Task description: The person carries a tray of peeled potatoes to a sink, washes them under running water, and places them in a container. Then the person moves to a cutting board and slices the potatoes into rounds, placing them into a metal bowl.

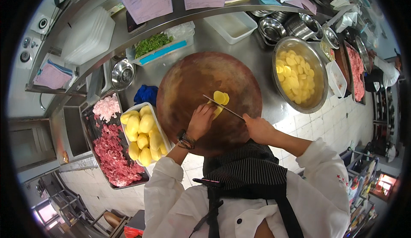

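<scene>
On a round wooden chopping block [186, 77] lies a peeled potato, partly cut. My left hand [202, 117] presses on its uncut part [217, 112] with bent fingers. The handle of a kitchen knife is in my right hand [258, 129], and the knife blade [229, 109], seen nearly edge-on, crosses the potato close to my left fingertips. Beyond the blade rest a few potato slices [219, 97], overlapping one another. A white plastic tub [156, 109] of whole peeled potatoes [146, 123] stands left of the block. To the right, a large steel bowl [321, 77] holds potato slices [293, 77] in liquid.
A tray of cut red meat [112, 151] and pale diced fat [106, 107] is at left, near a blue cloth [146, 94]. Behind stand a container of chopped greens [154, 45] and a white tub [232, 29]. A steel shelf [205, 12] overhangs the back. A person [383, 68] is far right.
</scene>
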Available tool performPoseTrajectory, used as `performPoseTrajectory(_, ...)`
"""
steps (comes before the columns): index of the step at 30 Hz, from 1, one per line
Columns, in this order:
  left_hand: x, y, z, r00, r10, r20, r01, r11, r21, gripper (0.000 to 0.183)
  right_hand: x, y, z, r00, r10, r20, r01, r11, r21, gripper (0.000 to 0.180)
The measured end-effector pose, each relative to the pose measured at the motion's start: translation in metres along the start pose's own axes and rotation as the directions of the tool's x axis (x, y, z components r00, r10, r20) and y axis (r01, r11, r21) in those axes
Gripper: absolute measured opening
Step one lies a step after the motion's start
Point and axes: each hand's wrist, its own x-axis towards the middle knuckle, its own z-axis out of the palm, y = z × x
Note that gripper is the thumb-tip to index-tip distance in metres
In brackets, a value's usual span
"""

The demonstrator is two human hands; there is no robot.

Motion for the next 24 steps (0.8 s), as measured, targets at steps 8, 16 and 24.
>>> performPoseTrajectory(8, -0.008, -0.002, 0.005, 0.999, -0.029, -0.040, 0.027, 0.998, -0.051, 0.026, 0.054, 0.000, 0.043, 0.996, 0.054, -0.071, -0.055, 0.998, -0.010, 0.034)
performPoseTrajectory(16, -0.013, -0.007, 0.009, 0.997, -0.047, -0.068, 0.040, 0.995, -0.094, 0.028, -0.006, -0.024, -0.005, 0.999, 0.007, -0.047, -0.009, 0.999, -0.036, 0.026)
performPoseTrajectory(24, -0.017, -0.008, 0.012, 0.990, -0.026, -0.139, 0.019, 0.999, -0.046, 0.025, 0.057, -0.010, 0.058, 0.990, 0.055, -0.128, -0.053, 0.998, 0.015, 0.023)
